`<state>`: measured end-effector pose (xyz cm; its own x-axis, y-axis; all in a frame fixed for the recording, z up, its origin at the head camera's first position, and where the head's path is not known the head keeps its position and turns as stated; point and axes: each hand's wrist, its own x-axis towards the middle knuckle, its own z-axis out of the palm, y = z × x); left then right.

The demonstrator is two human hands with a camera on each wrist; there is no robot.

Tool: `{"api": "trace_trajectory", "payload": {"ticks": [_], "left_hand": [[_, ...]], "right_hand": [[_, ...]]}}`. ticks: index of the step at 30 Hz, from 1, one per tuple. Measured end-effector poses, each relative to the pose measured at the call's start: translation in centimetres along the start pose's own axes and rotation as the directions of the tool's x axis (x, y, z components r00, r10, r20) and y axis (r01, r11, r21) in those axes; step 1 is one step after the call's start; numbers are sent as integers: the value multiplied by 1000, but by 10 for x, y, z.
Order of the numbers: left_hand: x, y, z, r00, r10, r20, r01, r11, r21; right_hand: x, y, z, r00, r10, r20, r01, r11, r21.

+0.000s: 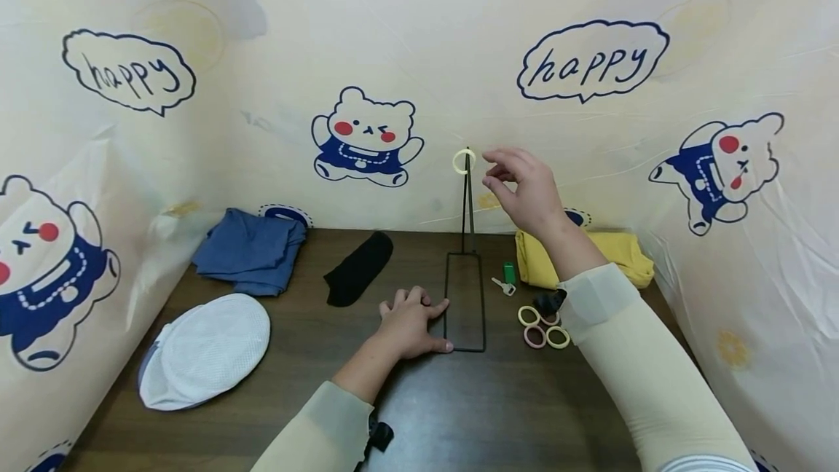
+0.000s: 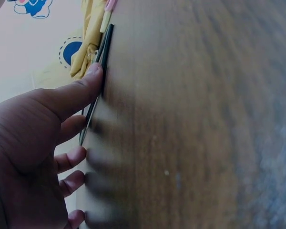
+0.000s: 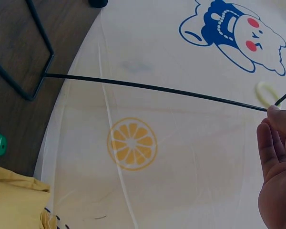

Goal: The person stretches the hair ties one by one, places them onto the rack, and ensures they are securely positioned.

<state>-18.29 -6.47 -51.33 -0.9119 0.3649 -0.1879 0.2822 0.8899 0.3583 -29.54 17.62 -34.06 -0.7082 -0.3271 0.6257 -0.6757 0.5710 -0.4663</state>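
A black wire stand (image 1: 464, 253) rises from a flat rectangular base on the table. On its upper tip hangs a pale yellow ring (image 1: 459, 161), which also shows in the right wrist view. Spread and low over the table, my left hand (image 1: 409, 326) touches the near left part of the base with thumb and forefinger; in the left wrist view its thumb (image 2: 93, 78) lies along the dark wire. My right hand (image 1: 524, 191) is raised just right of the ring, thumb and fingers loosely bent and apart, holding nothing.
Several yellow and pink rings (image 1: 535, 337) lie right of the base. Behind them are a key with a green tag (image 1: 509, 273) and a folded yellow cloth (image 1: 619, 257). At left are a black sock (image 1: 358, 268), folded blue cloth (image 1: 252, 250) and a white mesh item (image 1: 210, 348).
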Motion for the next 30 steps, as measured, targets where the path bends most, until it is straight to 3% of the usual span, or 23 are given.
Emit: {"api": "trace_trajectory", "payload": {"ticks": [16,30], "left_hand": [[0,-2,0,1000,-11,3,10,1000,21],[1,-1,1,1000,-6,-6,6,1000,24]], "right_hand": [[-43,-10,-15,994,-98,-54,100,994,33],[-87,-3,-22,991,-102,-87,104,994,15]]}}
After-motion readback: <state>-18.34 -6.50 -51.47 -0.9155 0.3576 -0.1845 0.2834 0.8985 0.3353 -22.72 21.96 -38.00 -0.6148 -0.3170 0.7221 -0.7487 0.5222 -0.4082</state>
